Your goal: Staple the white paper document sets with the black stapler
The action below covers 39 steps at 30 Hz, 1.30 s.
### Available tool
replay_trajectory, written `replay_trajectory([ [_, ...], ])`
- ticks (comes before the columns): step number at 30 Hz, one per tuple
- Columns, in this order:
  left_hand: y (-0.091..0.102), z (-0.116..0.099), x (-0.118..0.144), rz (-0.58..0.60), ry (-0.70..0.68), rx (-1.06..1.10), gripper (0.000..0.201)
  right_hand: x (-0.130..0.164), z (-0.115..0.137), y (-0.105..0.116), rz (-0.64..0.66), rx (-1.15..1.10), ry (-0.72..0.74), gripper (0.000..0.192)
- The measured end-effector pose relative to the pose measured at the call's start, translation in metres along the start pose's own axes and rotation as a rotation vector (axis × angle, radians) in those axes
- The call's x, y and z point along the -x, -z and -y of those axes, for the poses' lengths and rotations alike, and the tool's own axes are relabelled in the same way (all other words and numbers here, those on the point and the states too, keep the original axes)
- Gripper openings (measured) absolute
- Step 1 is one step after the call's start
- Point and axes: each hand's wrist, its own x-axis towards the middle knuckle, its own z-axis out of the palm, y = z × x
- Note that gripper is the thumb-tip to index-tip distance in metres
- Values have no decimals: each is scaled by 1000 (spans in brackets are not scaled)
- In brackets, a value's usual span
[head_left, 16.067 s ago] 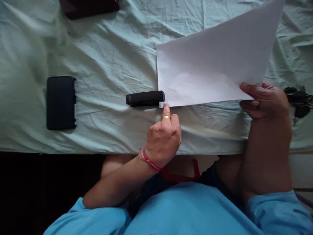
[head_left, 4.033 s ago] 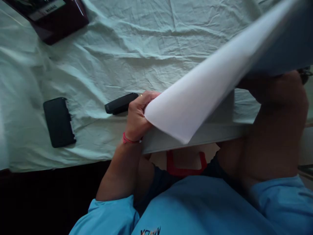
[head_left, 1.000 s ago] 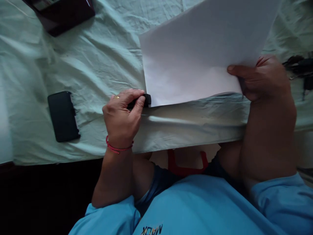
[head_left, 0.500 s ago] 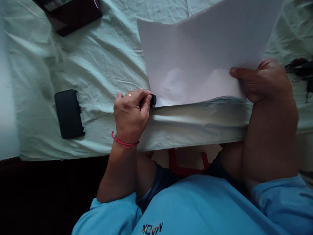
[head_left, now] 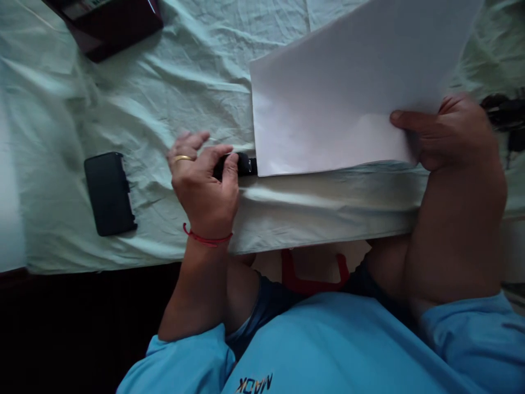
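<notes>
My right hand (head_left: 449,134) grips the near right part of a stack of white paper sheets (head_left: 328,104), thumb on top and fingers underneath. The sheets lie slanted, their far side reaching the upper right. At their near left corner is a small black object (head_left: 245,164) with a glossy part; its kind is not clear, and its right end meets the paper's edge. My left hand (head_left: 205,180), with a ring and a red string bracelet (head_left: 208,239), pinches this object between thumb and forefinger. Its other fingers are lifted and blurred.
A black phone-like case (head_left: 110,194) lies to the left on the wrinkled pale green sheet (head_left: 184,87). A dark red box (head_left: 118,27) stands at the upper left. Dark keys or similar small items (head_left: 504,112) lie at the far right.
My left hand has shifted slightly left with its outer fingers lifting, and more of the black object shows. The paper's left edge has moved right and lies flatter. My right hand keeps its grip.
</notes>
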Motion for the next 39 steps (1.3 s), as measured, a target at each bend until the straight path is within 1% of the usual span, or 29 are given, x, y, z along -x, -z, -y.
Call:
replay_trajectory([
  [2,-6,-13,6,-154,-85,-59,14,1,0,2,-32,-11,-44,27],
  [3,-9,-22,9,-229,-150,-51,13,2,1,2,-39,-30,-62,27],
  [4,-12,-33,12,-218,-164,-6,13,3,3,3,-41,-45,-63,26],
  [5,-15,-43,15,-166,-161,65,13,5,6,4,-51,-58,-70,26],
  [7,-20,-59,19,-55,-106,169,12,8,12,7,-78,-70,-104,28],
  [9,-24,-67,22,14,-53,242,18,12,17,10,-117,-78,-140,28],
  [11,-28,-69,25,40,17,290,21,14,19,15,-124,-101,-177,24],
  [12,-29,-68,26,43,66,310,20,13,18,18,-126,-113,-194,22],
  [14,-31,-67,28,46,199,363,22,10,12,23,-127,-139,-189,26],
  [16,-33,-67,28,81,363,469,37,6,4,28,-125,-166,-136,34],
  [18,-33,-69,26,190,553,652,53,3,-3,31,-115,-171,-102,38],
  [20,-33,-70,20,315,773,867,58,3,-6,32,-111,-161,-117,36],
  [21,-32,-70,17,343,875,960,57,3,-6,32,-114,-153,-127,36],
  [23,-31,-69,12,321,1020,1075,55,3,-5,31,-100,-137,-129,34],
  [24,-30,-69,10,298,1049,1100,55,3,-5,31,-88,-139,-120,34],
  [25,-29,-69,9,294,1049,1115,56,2,-5,31,-75,-148,-107,34],
  [26,-29,-69,9,321,1030,1128,57,2,-6,31,-64,-167,-89,35],
  [29,-29,-70,11,475,957,1160,49,1,-8,30,-38,-222,-47,37],
  [31,-31,-70,14,511,944,1166,43,3,-8,28,-39,-236,-39,35],
  [33,-33,-69,15,471,953,1161,42,6,-6,26,-27,-248,-34,33],
  [36,-36,-68,14,379,959,1129,46,7,-6,23,60,-245,-31,32],
  [37,-36,-69,13,367,957,1113,46,5,-7,22,95,-246,-29,31],
  [39,-36,-72,12,381,944,1089,46,0,-12,21,138,-254,-18,28],
])
